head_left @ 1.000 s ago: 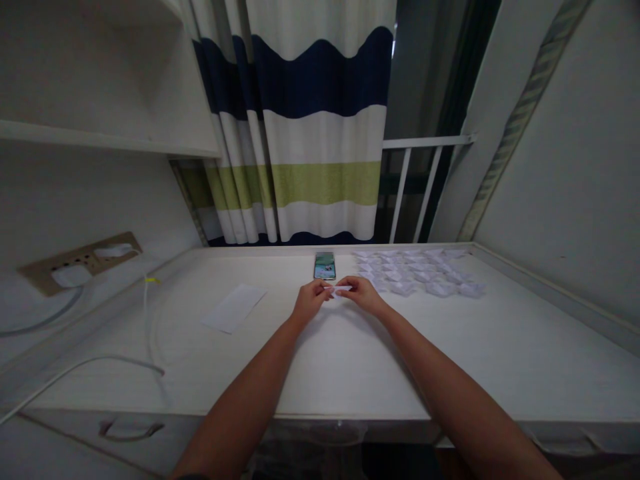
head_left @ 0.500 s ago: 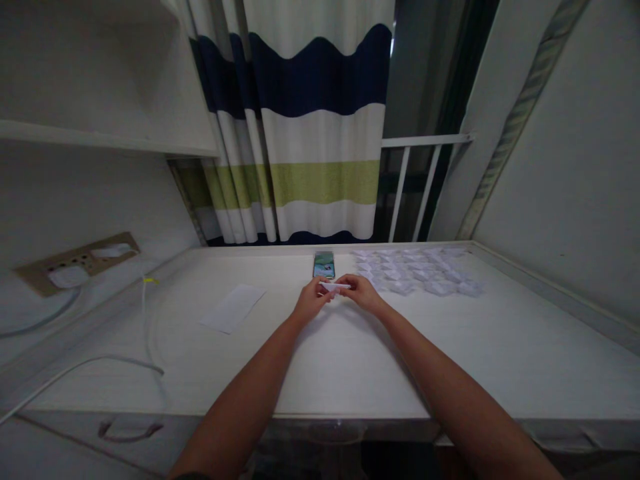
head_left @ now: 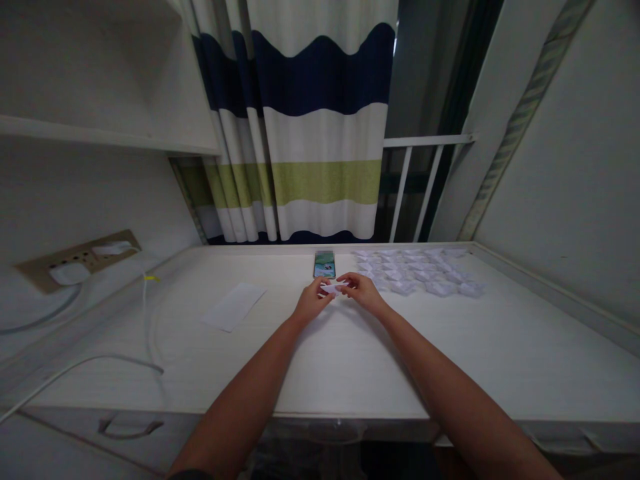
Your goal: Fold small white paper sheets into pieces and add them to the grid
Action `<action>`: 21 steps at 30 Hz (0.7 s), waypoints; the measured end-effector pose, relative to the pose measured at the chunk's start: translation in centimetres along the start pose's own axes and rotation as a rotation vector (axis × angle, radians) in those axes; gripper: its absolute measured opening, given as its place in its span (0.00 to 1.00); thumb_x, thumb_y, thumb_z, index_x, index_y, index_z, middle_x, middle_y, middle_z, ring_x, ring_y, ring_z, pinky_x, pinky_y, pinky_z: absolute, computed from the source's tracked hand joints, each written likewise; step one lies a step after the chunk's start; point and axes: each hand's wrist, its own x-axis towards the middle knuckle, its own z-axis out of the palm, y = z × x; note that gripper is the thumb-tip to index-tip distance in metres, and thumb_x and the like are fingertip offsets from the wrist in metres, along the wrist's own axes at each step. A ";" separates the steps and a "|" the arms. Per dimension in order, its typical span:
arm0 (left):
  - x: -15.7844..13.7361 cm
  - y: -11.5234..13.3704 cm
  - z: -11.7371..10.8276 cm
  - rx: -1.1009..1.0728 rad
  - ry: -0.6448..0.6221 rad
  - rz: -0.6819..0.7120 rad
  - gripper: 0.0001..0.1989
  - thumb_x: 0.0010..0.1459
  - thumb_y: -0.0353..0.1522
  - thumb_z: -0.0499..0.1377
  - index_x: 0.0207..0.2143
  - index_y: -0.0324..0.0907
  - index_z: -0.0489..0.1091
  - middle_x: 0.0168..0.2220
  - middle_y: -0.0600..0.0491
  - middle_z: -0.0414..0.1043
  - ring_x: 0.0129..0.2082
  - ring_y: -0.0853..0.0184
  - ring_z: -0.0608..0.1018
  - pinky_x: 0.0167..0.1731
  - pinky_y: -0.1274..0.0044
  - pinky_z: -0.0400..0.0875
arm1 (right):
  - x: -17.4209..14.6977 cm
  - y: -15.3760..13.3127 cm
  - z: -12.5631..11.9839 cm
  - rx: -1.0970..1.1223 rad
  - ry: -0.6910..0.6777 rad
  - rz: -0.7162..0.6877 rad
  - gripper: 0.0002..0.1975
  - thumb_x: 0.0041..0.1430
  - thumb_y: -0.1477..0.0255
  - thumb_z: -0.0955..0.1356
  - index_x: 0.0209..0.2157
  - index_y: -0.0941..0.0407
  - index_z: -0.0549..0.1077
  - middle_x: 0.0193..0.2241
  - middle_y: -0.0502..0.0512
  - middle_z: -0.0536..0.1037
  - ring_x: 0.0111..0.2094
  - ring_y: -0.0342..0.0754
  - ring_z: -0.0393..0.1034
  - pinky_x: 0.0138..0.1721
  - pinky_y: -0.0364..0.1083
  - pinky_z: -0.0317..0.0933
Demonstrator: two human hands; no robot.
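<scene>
Between my two hands is a small folded piece of white paper (head_left: 334, 287), held above the desk. My left hand (head_left: 313, 298) pinches its left end between thumb and fingers. On the other end, my right hand (head_left: 362, 291) closes its thumb and fingertips. Just beyond the hands lies a phone (head_left: 325, 263) with a lit, colourful screen. To the right of it, several small folded white paper pieces (head_left: 400, 275) are laid out in rows. A flat stack or sheet of white paper (head_left: 235, 307) rests to the left.
The white desk (head_left: 350, 367) has a raised edge at the back and right. A white cable (head_left: 100, 359) curves over its left side, near a wall socket strip (head_left: 80, 261) with plugs. A striped curtain (head_left: 325, 133) hangs behind the desk.
The folded paper has tilted slightly, and the fingers of my right hand have shifted a little on it. My left hand stays nearly in place.
</scene>
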 end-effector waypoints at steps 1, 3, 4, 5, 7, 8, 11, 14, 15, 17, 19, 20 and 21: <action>0.0 0.0 0.0 0.009 0.003 -0.003 0.12 0.44 0.34 0.59 0.32 0.41 0.61 0.24 0.57 0.68 0.23 0.71 0.73 0.23 0.81 0.66 | 0.0 0.0 0.0 -0.017 0.016 0.012 0.13 0.41 0.67 0.68 0.29 0.59 0.71 0.15 0.46 0.68 0.16 0.39 0.60 0.19 0.39 0.54; 0.0 0.1 0.0 0.015 -0.005 -0.012 0.12 0.44 0.34 0.59 0.32 0.41 0.61 0.24 0.56 0.68 0.23 0.71 0.73 0.23 0.81 0.66 | 0.0 0.1 0.2 -0.021 0.017 0.038 0.13 0.42 0.66 0.68 0.29 0.59 0.70 0.12 0.44 0.65 0.14 0.38 0.57 0.17 0.38 0.52; 0.0 0.1 0.0 0.009 -0.015 -0.017 0.12 0.44 0.33 0.59 0.32 0.41 0.61 0.25 0.56 0.69 0.24 0.71 0.74 0.23 0.81 0.66 | 0.0 0.1 0.2 0.000 0.004 0.050 0.13 0.42 0.66 0.67 0.29 0.59 0.70 0.11 0.44 0.64 0.13 0.37 0.57 0.16 0.38 0.51; 0.0 0.1 0.1 -0.003 -0.030 -0.022 0.12 0.44 0.33 0.59 0.32 0.41 0.60 0.25 0.56 0.69 0.24 0.70 0.74 0.23 0.81 0.66 | 0.0 0.2 0.3 0.032 -0.013 0.060 0.12 0.42 0.66 0.67 0.29 0.59 0.69 0.11 0.44 0.64 0.13 0.37 0.56 0.16 0.38 0.51; 0.0 0.2 0.1 -0.025 -0.057 -0.026 0.12 0.44 0.34 0.59 0.32 0.41 0.60 0.26 0.55 0.69 0.25 0.69 0.75 0.22 0.81 0.66 | 0.0 0.3 0.4 0.100 -0.042 0.067 0.12 0.42 0.66 0.66 0.29 0.59 0.68 0.11 0.44 0.65 0.13 0.38 0.57 0.16 0.38 0.52; -0.1 0.2 0.1 -0.033 -0.068 -0.022 0.13 0.44 0.34 0.59 0.33 0.41 0.60 0.27 0.55 0.69 0.25 0.69 0.75 0.23 0.81 0.66 | 0.0 0.3 0.5 0.127 -0.049 0.065 0.12 0.42 0.66 0.66 0.28 0.59 0.68 0.12 0.44 0.66 0.14 0.38 0.58 0.16 0.38 0.53; 0.0 0.2 0.2 -0.035 -0.076 0.009 0.13 0.44 0.36 0.59 0.33 0.41 0.62 0.31 0.53 0.70 0.26 0.70 0.74 0.24 0.80 0.66 | 0.0 0.2 0.5 0.157 -0.047 0.050 0.11 0.42 0.66 0.66 0.28 0.58 0.67 0.14 0.45 0.66 0.16 0.38 0.60 0.18 0.39 0.56; 0.0 0.2 0.2 -0.027 -0.079 0.011 0.13 0.46 0.38 0.57 0.32 0.40 0.63 0.33 0.51 0.69 0.27 0.70 0.74 0.25 0.80 0.67 | 0.0 0.2 0.4 0.137 -0.040 0.037 0.11 0.43 0.66 0.66 0.28 0.58 0.66 0.15 0.45 0.66 0.17 0.39 0.61 0.19 0.39 0.57; 0.0 0.3 0.1 -0.026 -0.083 0.001 0.13 0.47 0.38 0.56 0.32 0.39 0.64 0.32 0.51 0.69 0.27 0.70 0.74 0.24 0.80 0.67 | 0.0 0.3 0.4 0.123 -0.043 0.031 0.11 0.43 0.65 0.66 0.28 0.58 0.65 0.15 0.45 0.67 0.18 0.39 0.61 0.20 0.39 0.57; 0.0 0.4 0.1 -0.027 -0.092 -0.015 0.12 0.48 0.39 0.55 0.32 0.39 0.64 0.31 0.51 0.70 0.28 0.69 0.74 0.23 0.80 0.66 | 0.0 0.3 0.4 0.090 -0.046 0.016 0.12 0.44 0.65 0.66 0.29 0.58 0.65 0.16 0.46 0.67 0.18 0.39 0.61 0.20 0.40 0.57; -0.1 0.4 0.1 -0.013 -0.089 -0.015 0.12 0.48 0.39 0.55 0.31 0.39 0.65 0.30 0.51 0.70 0.28 0.68 0.74 0.23 0.80 0.66 | -0.1 0.4 0.4 0.049 -0.046 -0.001 0.12 0.44 0.64 0.66 0.30 0.58 0.65 0.17 0.46 0.66 0.19 0.39 0.61 0.21 0.40 0.56; -0.1 0.4 0.1 -0.001 -0.087 -0.013 0.12 0.48 0.39 0.55 0.30 0.39 0.65 0.30 0.51 0.70 0.28 0.68 0.74 0.23 0.80 0.66 | -0.1 0.4 0.4 0.026 -0.046 -0.013 0.12 0.44 0.64 0.66 0.30 0.58 0.66 0.17 0.46 0.66 0.19 0.39 0.61 0.21 0.40 0.56; -0.1 0.3 0.1 0.010 -0.089 -0.010 0.12 0.47 0.39 0.56 0.30 0.39 0.66 0.29 0.51 0.70 0.28 0.68 0.74 0.24 0.79 0.67 | -0.2 0.4 0.3 0.000 -0.047 -0.029 0.12 0.45 0.64 0.66 0.31 0.58 0.66 0.17 0.45 0.66 0.19 0.39 0.61 0.22 0.40 0.56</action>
